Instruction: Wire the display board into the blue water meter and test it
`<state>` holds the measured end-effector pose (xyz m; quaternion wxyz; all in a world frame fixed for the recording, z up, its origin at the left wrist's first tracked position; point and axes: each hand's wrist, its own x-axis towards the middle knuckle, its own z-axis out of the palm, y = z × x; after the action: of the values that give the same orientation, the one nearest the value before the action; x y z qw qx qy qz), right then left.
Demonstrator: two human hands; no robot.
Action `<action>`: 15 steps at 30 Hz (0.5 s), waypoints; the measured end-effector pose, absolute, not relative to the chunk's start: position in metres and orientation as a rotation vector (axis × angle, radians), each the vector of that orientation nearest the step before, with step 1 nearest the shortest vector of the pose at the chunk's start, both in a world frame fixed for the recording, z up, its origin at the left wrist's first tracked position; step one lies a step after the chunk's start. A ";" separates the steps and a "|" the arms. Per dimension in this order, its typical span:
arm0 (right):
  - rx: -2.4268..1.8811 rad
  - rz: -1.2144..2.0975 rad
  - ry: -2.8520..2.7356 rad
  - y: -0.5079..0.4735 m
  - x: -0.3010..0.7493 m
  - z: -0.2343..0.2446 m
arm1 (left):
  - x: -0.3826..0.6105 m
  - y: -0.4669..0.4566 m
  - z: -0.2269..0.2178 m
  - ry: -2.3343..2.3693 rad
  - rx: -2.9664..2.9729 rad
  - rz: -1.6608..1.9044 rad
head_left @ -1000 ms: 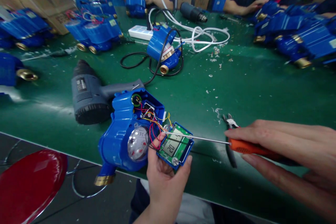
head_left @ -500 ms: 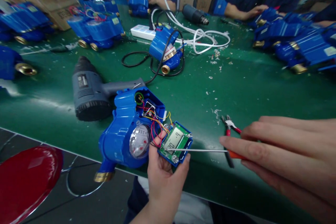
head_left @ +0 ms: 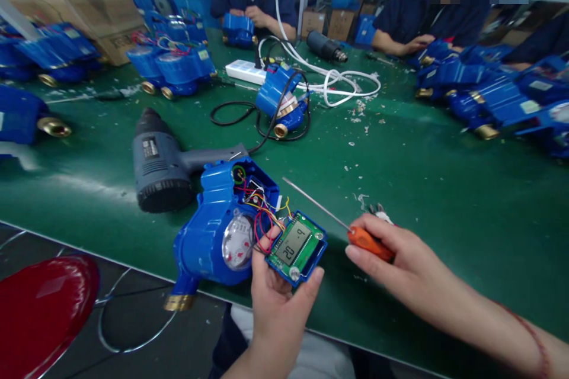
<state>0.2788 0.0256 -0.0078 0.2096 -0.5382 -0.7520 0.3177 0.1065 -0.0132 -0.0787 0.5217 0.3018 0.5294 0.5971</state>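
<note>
My left hand (head_left: 282, 296) grips a small display module (head_left: 297, 244), a green circuit board with a lit-grey LCD in a blue frame. Thin coloured wires (head_left: 263, 213) join it to an opened blue water meter (head_left: 213, 237), which lies tilted by the table's near edge with its round dial facing up. In my right hand (head_left: 400, 254) is a screwdriver (head_left: 367, 241) with an orange handle. Its thin shaft points up and left, its tip above the table and apart from the module. Pliers (head_left: 377, 213) lie partly hidden behind my right hand.
A grey heat gun (head_left: 162, 172) lies left of the meter. Behind it stand another meter (head_left: 282, 98), a white power strip (head_left: 246, 71) and looped cables (head_left: 351, 86). More blue meters (head_left: 480, 80) crowd both sides. Co-workers' hands (head_left: 255, 16) work across the green table (head_left: 427, 172). A red stool (head_left: 44, 314) stands at lower left.
The screwdriver's tip has left the display module; its shaft has swung to point up and left. My right hand has moved left and turned, while my left hand keeps its hold on the module.
</note>
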 end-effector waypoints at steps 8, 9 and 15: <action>-1.408 1.090 -1.944 0.023 0.269 -0.027 | 0.104 -0.015 -0.077 1.252 0.717 1.417; -1.383 1.083 -1.962 0.024 0.270 -0.025 | 0.104 -0.015 -0.076 1.255 0.726 1.413; -1.204 0.763 -2.367 0.037 0.290 0.004 | 0.097 -0.024 -0.078 1.209 0.786 1.296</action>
<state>0.2899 0.0370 0.0038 0.1880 -0.4281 -0.8413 0.2713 0.0966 -0.0240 -0.0783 0.5656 0.3343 0.5142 0.5513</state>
